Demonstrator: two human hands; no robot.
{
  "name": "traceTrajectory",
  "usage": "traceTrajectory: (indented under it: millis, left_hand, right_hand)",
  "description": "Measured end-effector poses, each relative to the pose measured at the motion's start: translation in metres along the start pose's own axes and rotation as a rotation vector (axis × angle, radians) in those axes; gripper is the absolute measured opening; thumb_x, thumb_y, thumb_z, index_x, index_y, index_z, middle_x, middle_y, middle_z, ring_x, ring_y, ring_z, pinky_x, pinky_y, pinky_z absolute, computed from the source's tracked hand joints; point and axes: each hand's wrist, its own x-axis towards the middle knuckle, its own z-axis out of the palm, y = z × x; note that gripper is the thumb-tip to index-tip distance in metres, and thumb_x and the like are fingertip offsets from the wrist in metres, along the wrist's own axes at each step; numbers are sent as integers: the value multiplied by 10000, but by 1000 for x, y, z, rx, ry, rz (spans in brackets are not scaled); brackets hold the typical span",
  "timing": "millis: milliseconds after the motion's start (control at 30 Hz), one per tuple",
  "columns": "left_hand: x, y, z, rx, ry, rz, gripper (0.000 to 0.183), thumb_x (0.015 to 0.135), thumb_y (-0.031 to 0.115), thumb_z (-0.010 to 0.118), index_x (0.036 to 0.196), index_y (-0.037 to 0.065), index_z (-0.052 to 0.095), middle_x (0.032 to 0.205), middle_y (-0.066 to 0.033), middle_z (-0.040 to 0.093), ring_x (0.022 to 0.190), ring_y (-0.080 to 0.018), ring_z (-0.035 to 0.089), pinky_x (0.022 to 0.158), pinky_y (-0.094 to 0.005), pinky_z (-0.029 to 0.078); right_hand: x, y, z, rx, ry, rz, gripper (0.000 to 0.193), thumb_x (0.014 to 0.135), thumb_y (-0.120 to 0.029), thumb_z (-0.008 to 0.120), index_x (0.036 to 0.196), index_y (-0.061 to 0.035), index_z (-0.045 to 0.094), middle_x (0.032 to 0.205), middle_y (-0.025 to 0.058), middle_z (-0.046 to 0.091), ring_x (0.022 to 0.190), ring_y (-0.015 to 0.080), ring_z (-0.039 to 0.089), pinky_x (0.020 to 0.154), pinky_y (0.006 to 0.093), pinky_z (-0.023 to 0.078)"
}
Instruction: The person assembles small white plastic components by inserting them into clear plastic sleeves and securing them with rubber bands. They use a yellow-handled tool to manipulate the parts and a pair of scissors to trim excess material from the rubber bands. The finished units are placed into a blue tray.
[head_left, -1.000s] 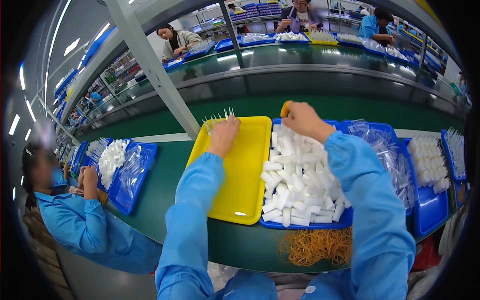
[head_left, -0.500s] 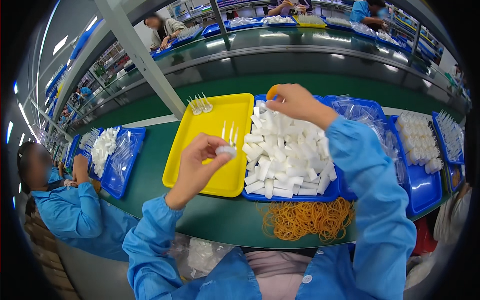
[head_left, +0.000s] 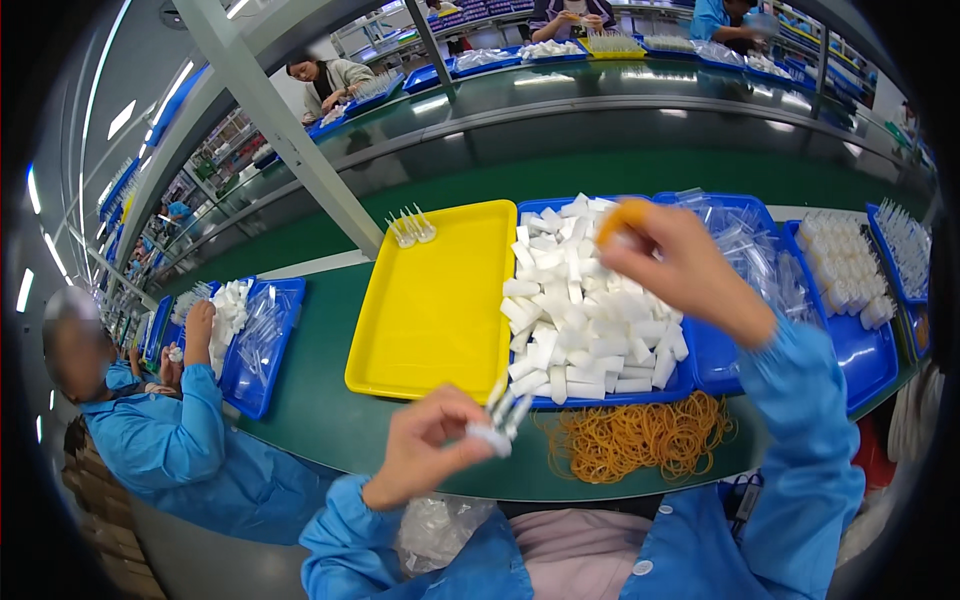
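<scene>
Pronged white piece (head_left: pixel 491 438), pinched in your left hand (head_left: pixel 432 445) near counter's (head_left: pixel 320 425) front edge: slack pinch could drop it. Right hand (head_left: pixel 677 262) half-curled, blurred; can't tell its hold.

This is a factory floor, an assembly hall by every sign! Up front runs a green worktable (head_left: pixel 315 335), and look at the sorting on it: a yellow tray (head_left: pixel 430 330), then blue trays (head_left: pixel 715 350), one heaped with small white pieces (head_left: pixel 580 310), with a loose pile of rubber bands (head_left: pixel 640 440) alongside. Over on the left sits a co-worker (head_left: pixel 165 440) in a blue smock matching the wearer's sleeves (head_left: pixel 800 430)! Across the way, more people line another long bench (head_left: pixel 580 92), and bright ceiling lights (head_left: pixel 122 118) stretch back overhead.
</scene>
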Motion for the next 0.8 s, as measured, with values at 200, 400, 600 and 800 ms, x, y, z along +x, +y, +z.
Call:
traceTrajectory:
  millis: [200, 400, 600, 800]
  left_hand:
    - [-44, -25, 42, -227, -55, -42, 230, 710, -51, 726, 930, -9, 675, 924, -103, 595, 877, -189, 549, 776, -284, 425]
    - [-35, -28, 85, -457, -210, -96, 191, 783, -27, 680, 971, -17, 650, 1030, -106, 509, 937, -188, 516, 843, -290, 423]
    - [-21, -34, 108, -400, -235, -163, 171, 790, 0, 681, 958, 3, 649, 1000, -109, 515, 903, -175, 510, 801, -274, 410]
    - [-15, -38, 117, -391, -236, -196, 183, 784, 22, 693, 962, 11, 655, 987, -116, 516, 864, -159, 509, 763, -261, 401]
  right_hand:
    - [-144, -51, -24, 712, 91, 428, 171, 825, -137, 619, 909, 7, 580, 821, 70, 602, 719, 113, 568, 643, 254, 458]
    - [-218, -33, 17, 829, 416, 605, 237, 824, -145, 591, 1003, 3, 548, 839, 82, 596, 761, 153, 588, 696, 277, 468]
    - [-214, -4, 36, 1053, 532, 646, 250, 874, -130, 581, 1078, 6, 532, 941, 124, 616, 863, 200, 609, 788, 326, 486]
    - [-214, 2, 38, 1076, 492, 659, 174, 886, -79, 573, 1037, 8, 571, 938, 83, 614, 882, 133, 583, 816, 281, 463]
